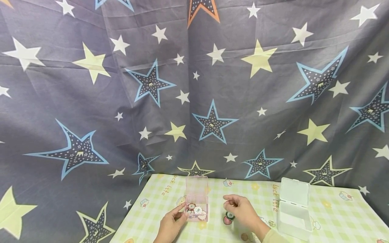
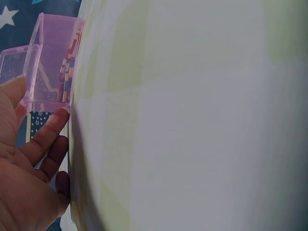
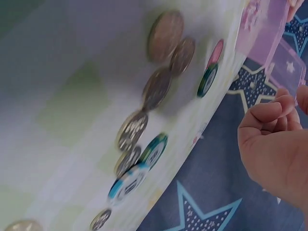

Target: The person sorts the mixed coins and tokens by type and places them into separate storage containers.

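A pink see-through box point(image 1: 197, 199) stands with its lid up and several poker chips point(image 1: 198, 210) inside. My left hand point(image 1: 171, 224) is at its left side, thumb and forefinger touching its wall near the front corner, the fingers fairly straight. My right hand point(image 1: 243, 212) hovers over the table right of that box, fingers loosely bent, with a gap between thumb and forefinger in the right wrist view. Nothing shows in its grasp. Just below it lie a green chip point(image 3: 208, 80) and a pink chip point(image 3: 216, 53), overlapping.
Several coins point(image 3: 158, 89) lie in a curved row on the checked cloth point(image 1: 146, 216), with a blue-edged chip point(image 3: 129, 183) and another green chip point(image 3: 154, 150) among them. An open white box point(image 1: 294, 227) stands at the right. A star-patterned curtain point(image 1: 194, 84) hangs behind the table.
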`<state>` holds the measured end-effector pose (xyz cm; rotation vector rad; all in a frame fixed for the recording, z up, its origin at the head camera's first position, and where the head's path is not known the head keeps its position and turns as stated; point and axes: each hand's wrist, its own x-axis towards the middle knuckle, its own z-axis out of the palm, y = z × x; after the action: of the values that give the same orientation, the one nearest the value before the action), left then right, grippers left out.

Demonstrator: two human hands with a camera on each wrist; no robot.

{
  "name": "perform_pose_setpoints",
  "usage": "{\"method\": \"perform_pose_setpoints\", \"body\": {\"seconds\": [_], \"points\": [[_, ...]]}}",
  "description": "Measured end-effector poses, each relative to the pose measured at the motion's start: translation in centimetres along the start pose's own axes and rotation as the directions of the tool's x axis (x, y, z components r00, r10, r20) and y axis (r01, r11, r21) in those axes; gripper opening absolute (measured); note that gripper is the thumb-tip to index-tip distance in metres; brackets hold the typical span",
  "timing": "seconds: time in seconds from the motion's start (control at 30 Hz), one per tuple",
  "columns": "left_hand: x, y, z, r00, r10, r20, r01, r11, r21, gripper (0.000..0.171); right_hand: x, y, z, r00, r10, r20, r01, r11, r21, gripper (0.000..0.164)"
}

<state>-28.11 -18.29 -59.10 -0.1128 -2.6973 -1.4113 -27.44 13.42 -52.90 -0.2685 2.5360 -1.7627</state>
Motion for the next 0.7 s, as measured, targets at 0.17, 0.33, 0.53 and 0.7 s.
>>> {"method": "perform_pose_setpoints", "body": {"seconds": [0.17,0.33,0.53,0.7], "points": [[0.0,0.2,0.0,1.0,-0.007,0.001,0.007,1.0,0.001,0.051,0.0,0.5,-1.2,0.999,0.017,-0.048,-0.019,0.999,-0.033,0.033],[0.0,0.4,0.0,1.0,-0.007,-0.003,0.007,1.0,-0.007,0.051,0.0,1.3,-2.1,0.996,0.009,-0.088,-0.019,0.994,-0.109,0.033],[0.0,0.3,0.0,1.0,-0.003,-0.005,0.003,1.0,-0.005,0.051,0.3,2.4,-2.3,0.997,-0.018,-0.076,-0.005,0.956,-0.293,0.034],[-0.1,0.2,0.0,1.0,-0.01,0.001,0.01,1.0,-0.004,0.051,0.3,2.9,-1.8,0.999,-0.043,0.001,0.039,0.9,-0.434,0.041]]}}
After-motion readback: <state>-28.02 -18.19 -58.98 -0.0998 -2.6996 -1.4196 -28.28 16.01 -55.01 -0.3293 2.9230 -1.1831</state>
